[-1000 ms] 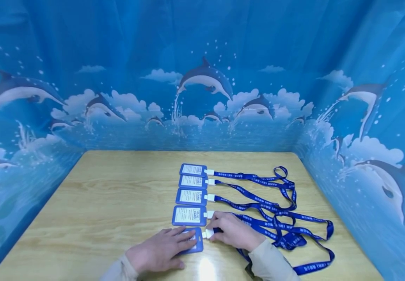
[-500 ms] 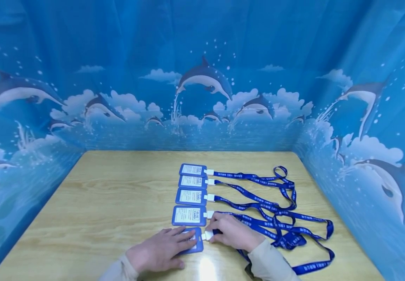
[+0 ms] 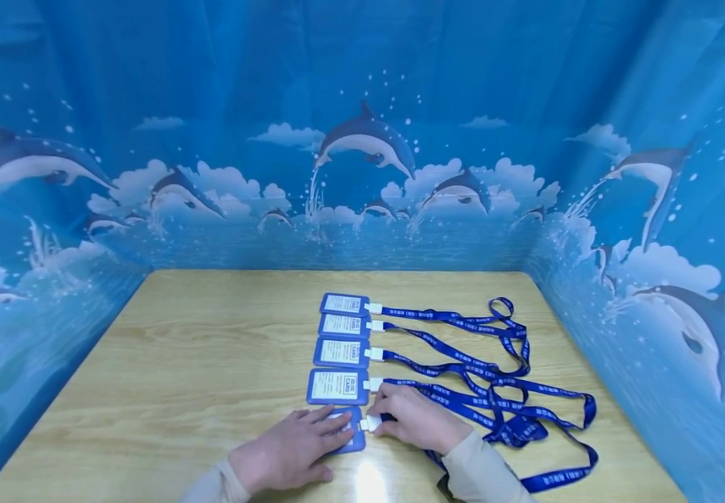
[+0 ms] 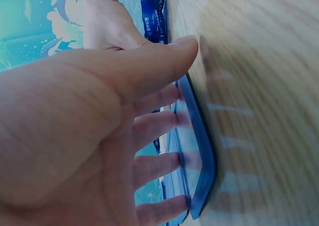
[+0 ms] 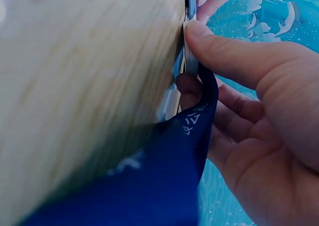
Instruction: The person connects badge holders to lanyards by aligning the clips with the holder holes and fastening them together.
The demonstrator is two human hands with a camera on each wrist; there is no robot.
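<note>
My left hand (image 3: 293, 450) lies with straight, spread fingers on the nearest blue badge holder (image 3: 355, 432), covering much of its card. In the left wrist view the fingertips press on the face of that badge holder (image 4: 202, 151), which lies flat on the table. The right hand (image 3: 418, 418) pinches the white lanyard clip (image 3: 371, 423) at the badge's right end between thumb and fingers. In the right wrist view the thumb sits on the white clip (image 5: 190, 52), and the blue lanyard strap (image 5: 164, 161) hangs from it past the palm.
Several more blue badge holders (image 3: 337, 386) lie in a column behind, printed cards facing up, each with a white clip. Their blue lanyards (image 3: 463, 367) stretch right and overlap in loose loops. A dolphin-print curtain (image 3: 362, 230) borders the wooden table (image 3: 211, 349) at back and sides.
Both hands stay nearly in place, the left on the nearest badge and the right at its clip. The head view has shifted very slightly.
</note>
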